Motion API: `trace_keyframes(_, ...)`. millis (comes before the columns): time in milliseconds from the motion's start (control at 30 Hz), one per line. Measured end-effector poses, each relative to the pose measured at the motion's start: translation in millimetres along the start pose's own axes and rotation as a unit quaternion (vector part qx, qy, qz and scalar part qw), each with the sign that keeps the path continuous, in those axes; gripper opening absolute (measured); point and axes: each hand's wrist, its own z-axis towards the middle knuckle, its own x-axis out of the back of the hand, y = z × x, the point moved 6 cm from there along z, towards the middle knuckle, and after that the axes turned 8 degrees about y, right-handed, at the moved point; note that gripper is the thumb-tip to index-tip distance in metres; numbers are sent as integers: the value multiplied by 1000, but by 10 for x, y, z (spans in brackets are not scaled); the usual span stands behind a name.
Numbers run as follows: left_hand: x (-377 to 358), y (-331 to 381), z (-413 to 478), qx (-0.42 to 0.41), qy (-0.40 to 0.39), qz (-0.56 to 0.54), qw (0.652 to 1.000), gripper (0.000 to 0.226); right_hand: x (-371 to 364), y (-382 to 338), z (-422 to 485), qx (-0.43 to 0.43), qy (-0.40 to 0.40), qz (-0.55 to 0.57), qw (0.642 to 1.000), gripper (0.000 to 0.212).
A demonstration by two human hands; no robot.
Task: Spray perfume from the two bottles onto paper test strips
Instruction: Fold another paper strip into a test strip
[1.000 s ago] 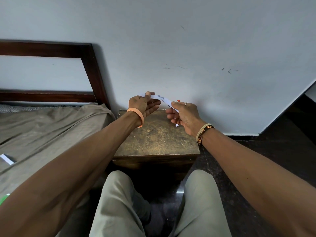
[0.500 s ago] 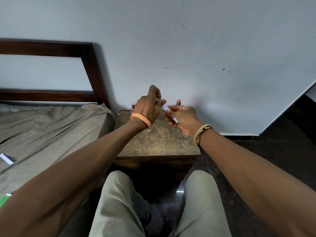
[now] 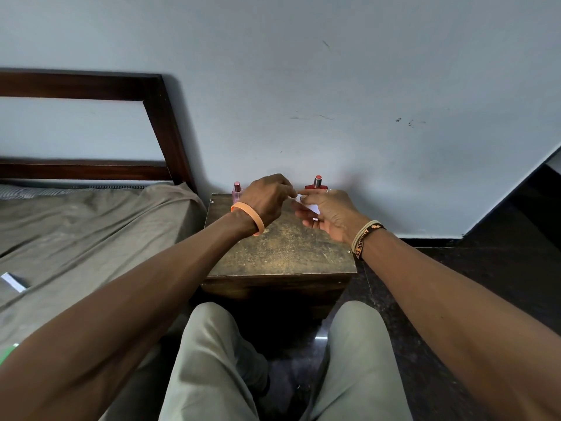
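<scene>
White paper strip point(image 3: 307, 205) up in the air over rear of wooden side table point(image 3: 282, 253), bunched small, mostly hidden btwn both hands. Pinched at R end by right hand point(image 3: 332, 215), thumb & fingers curled in on it; bit more white showing lower in that palm. Pinched at L end by left hand point(image 3: 268, 197), fingertips drawn together on strip's edge, knuckles up. Hands touching or only v. close at the strip: can't tell.

Behind hands, at table's back edge by wall: pink bottle point(image 3: 237, 191) upright at L, partly hidden by left hand; red bottle point(image 3: 317, 184) upright at R, just behind right hand's fingers, round reddish cap on. Bottles well apart.

Orange band point(image 3: 250, 218) on L wrist, woven bracelet point(image 3: 365, 237) on R wrist, ring point(image 3: 328, 191) on an R finger. Bed w/ grey-brown sheet point(image 3: 91, 232) just L of table, dark wood headboard point(image 3: 164, 123) behind. Small white item point(image 3: 13, 282) on sheet, far L. Pale wall point(image 3: 334, 86) behind all, dark floor point(image 3: 485, 284) at R. Knees in light trousers point(image 3: 212, 360) below table front.
</scene>
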Motion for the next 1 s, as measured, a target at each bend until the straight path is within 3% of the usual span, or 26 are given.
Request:
trace_keyframes(167, 11, -3, 25, 34, 10, -26, 999, 19, 20, -8, 2, 11, -8, -33, 999, 24)
trace_keyframes(333, -4, 7, -20, 73, 23, -87, 993, 16, 76, 26, 44, 23, 31, -39, 998, 24)
trace_keyframes(600, -18, -26, -15, 39, 26, -95, 994, 13, 147, 28, 50, 6, 38, -4, 999, 21)
trace_keyframes(833, -58, 102, -14, -36, 8, -68, 997, 25, 120, 64, 59, -11, 12, 10, 1000, 24)
trace_keyframes(1000, -68, -14, -18, -4, 31, -80, 996, 15, 157, 69, 96, -15, 4, 23, 1000, 25)
